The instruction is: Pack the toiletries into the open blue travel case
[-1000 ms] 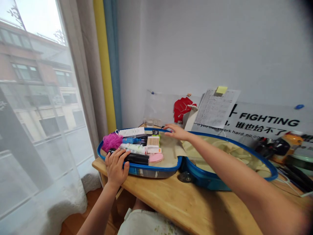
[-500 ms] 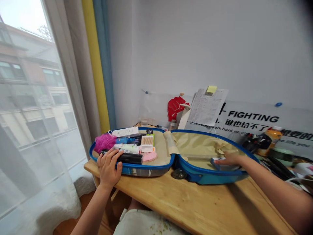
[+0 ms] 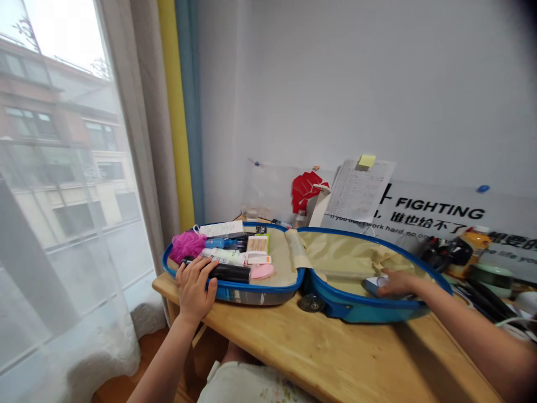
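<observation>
An open blue suitcase [image 3: 279,289] lies spread in two halves on the wooden table. My left hand [image 3: 195,284] rests over the near left rim, fingers spread across the end of a black cylindrical bottle [image 3: 232,272]. Around it in that half are a magenta bath puff [image 3: 189,245], a white tube [image 3: 230,256], a pack of cotton swabs [image 3: 257,245], a pink oval item [image 3: 262,271] and a long white box [image 3: 221,229]. Inside the right half, my right hand [image 3: 396,284] has its fingers closed on a small blue-and-white box [image 3: 372,285], partly covered by the hand.
The table's front edge [image 3: 268,351] runs close to my lap. Behind the right half stand an orange-labelled bottle [image 3: 473,252], dark pens [image 3: 434,249] and a pale green round container [image 3: 491,279]. A curtain [image 3: 187,140] hangs at the left, by the window.
The view has shifted slightly, so the scene sits a little further right and lower. My right hand's fingers have come down around the small box. The left hand stays in place.
</observation>
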Demonstrator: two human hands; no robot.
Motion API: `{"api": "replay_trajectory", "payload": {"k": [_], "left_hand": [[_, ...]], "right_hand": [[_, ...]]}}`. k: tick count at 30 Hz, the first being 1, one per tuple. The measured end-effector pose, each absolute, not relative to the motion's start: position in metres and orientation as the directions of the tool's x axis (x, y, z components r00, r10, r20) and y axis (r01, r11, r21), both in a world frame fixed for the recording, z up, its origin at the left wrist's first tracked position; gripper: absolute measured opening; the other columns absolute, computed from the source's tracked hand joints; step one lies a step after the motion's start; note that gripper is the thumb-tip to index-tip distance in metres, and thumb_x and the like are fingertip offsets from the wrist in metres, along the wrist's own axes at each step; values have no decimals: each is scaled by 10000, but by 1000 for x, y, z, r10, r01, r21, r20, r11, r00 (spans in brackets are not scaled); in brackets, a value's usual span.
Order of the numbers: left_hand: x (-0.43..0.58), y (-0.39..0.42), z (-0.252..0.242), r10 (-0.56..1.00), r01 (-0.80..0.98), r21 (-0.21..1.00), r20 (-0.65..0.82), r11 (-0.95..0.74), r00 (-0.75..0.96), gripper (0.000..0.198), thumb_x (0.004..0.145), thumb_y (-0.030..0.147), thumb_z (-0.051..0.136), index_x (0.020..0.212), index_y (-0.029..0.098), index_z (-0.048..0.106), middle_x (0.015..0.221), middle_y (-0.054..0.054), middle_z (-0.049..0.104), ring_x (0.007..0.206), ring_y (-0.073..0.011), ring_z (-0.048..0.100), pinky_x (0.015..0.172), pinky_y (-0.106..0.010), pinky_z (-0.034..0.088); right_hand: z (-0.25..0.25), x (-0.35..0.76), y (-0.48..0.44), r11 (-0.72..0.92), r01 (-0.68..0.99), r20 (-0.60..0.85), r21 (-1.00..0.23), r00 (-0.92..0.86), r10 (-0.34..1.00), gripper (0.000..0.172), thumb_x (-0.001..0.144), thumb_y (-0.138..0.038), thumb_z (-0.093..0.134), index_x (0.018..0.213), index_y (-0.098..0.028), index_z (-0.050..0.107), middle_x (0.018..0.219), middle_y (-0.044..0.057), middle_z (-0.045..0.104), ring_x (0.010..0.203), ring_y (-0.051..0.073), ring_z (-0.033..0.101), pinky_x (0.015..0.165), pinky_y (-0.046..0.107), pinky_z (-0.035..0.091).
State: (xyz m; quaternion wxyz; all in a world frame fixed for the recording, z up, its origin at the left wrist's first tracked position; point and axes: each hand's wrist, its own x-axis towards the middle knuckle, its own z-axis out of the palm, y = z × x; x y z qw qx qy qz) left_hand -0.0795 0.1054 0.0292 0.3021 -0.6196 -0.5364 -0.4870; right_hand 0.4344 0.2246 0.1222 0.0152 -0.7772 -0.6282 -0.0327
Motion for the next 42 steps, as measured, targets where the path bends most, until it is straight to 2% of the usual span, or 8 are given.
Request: {"api": "replay_trajectory", "payload": {"k": [4,7,10,12,15,19,30,42], "left_hand": [[-80,106,28,368,961,139,929,-241,-42,349,897,330,392,1136,217,620,1132,-91,635,1161,-255,502,1076,-444,201],[-80,106,28,364,962,137,930,-237,-42,352,901,338,387,1129,208,622,1137,-95,633,1164,-255,498,1075,-444,202],[-80,106,28,368,963,141,929,-230,-48,356,903,343,379,1122,209,626,1134,-94,633,1159,-254,500,1074,-442,204],[-80,106,28,371,962,146,927,-230,-52,359,903,345,376,1125,215,626,1135,-89,633,1157,-252,503,1074,-439,204],[-80,106,28,370,962,146,928,-231,-52,359,902,350,377,1128,221,625,1138,-86,632,1156,-252,503,1075,-437,202],[-80,105,29,375,961,146,926,-235,-49,358,903,346,378,1130,217,622,1147,-91,629,1157,-254,501,1071,-438,206],[-78,104,30,378,964,136,925,-226,-42,364,916,338,354,1123,213,625,1136,-87,634,1147,-244,507,1074,-432,203],[-78,104,30,368,967,123,929,-222,-34,358,918,328,351,1127,205,615,1133,-86,637,1155,-245,503,1072,-433,207]], "right_hand": [[151,422,223,-114,993,2,19,114,993,460,699,-343,683,1127,-195,603,1033,179,657,955,285,638,825,374,491],[178,402,227,21,1000,59,-7,-20,998,597,690,-415,634,1224,-172,527,1127,217,616,1071,350,586,893,413,450],[200,364,229,217,976,138,-25,-212,968,711,685,-475,606,1305,-178,425,1301,204,508,1216,346,473,994,404,371],[208,330,228,358,933,171,-27,-348,922,753,671,-499,617,1328,-212,386,1367,157,449,1266,316,412,1038,380,324],[210,274,225,555,831,182,-23,-543,820,817,591,-514,683,1307,-246,393,1333,106,466,1247,287,411,1045,378,316],[202,210,225,787,616,125,45,-785,607,751,583,-464,703,1234,-194,445,1237,141,504,1140,311,469,982,448,358],[169,141,237,857,507,-32,91,-859,511,668,498,-394,762,1084,-195,511,1142,97,541,1078,270,489,1008,401,351],[160,131,246,851,523,-121,43,-843,524,718,513,-476,760,1131,-198,520,1235,109,505,1179,285,453,1032,397,332]]}}
